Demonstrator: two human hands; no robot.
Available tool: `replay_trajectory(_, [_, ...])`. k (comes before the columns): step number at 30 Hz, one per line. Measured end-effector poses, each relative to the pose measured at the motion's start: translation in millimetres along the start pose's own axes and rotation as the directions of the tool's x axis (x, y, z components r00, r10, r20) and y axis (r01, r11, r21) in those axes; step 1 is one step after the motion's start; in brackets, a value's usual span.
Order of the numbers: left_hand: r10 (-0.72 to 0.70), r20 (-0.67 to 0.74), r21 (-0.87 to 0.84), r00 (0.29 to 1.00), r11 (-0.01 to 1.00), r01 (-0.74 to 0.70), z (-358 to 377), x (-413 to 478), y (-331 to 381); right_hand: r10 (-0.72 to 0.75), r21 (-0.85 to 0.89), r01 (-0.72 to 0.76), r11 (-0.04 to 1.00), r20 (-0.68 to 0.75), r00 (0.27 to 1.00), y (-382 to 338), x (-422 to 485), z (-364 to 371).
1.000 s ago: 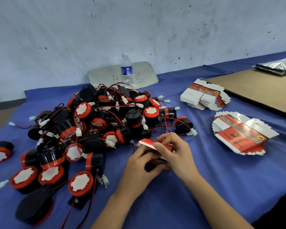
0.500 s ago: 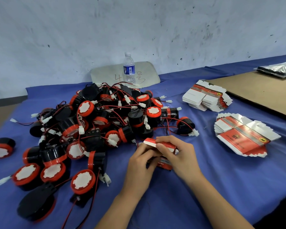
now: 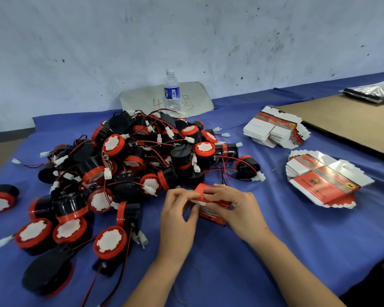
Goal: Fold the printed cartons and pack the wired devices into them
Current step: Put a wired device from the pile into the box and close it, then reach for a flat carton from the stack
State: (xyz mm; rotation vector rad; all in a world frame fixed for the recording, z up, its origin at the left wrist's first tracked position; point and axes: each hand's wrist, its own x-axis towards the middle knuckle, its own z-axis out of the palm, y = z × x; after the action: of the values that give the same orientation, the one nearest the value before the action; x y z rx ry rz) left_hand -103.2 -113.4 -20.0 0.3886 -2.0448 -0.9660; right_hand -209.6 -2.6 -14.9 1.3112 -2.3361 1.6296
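A small red and white printed carton (image 3: 211, 212) sits on the blue cloth in front of me, held between both hands. My left hand (image 3: 179, 214) pinches its left end with fingers curled. My right hand (image 3: 235, 207) grips the top and right side, thumb on the red end flap. What the carton holds is hidden. A big heap of black and red wired devices (image 3: 129, 171) with white connectors lies just left and behind. Two fanned stacks of flat cartons lie at the right, the near stack (image 3: 324, 180) and the far stack (image 3: 275, 130).
A water bottle (image 3: 171, 90) stands behind the heap against a pale board. A brown cardboard sheet (image 3: 350, 120) covers the far right, with a dark plastic bag (image 3: 372, 91) on it. A lone device (image 3: 0, 197) lies at the left edge. A rubber band (image 3: 186, 282) lies near my forearms.
Both hands stayed on the carton. My left fingers shifted on its left end and my right thumb moved over the red flap, pressing it lower. The view drifted slightly.
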Motion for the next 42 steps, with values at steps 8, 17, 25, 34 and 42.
replay_trajectory(8, [0.010, -0.009, -0.004, 1.000, 1.000, -0.010, 2, 4, -6, -0.009, -0.255, 0.079, 0.964, 0.264, 0.965, -1, -11, -13])
replay_trajectory(17, [-0.084, 0.061, -0.052, 0.995, 0.995, 0.087, 1, 6, -13, 0.001, -0.563, 0.226, 0.795, 0.374, 0.927, 0, -21, -15])
replay_trajectory(25, [0.080, 0.226, 0.032, 0.971, 0.996, -0.089, 2, -1, -9, -0.263, -0.290, 0.253, 0.923, 0.006, 0.965, 1, -30, -13])
replay_trajectory(34, [0.077, 0.338, -0.074, 0.938, 0.996, -0.055, 1, -8, 3, -0.031, 0.097, 0.058, 0.994, -0.254, 0.967, -8, -34, -24])
replay_trajectory(42, [0.063, 0.411, -0.077, 0.909, 0.996, -0.034, 1, -12, 11, 0.007, 0.150, 0.021, 0.988, -0.187, 0.982, -8, -32, -23])
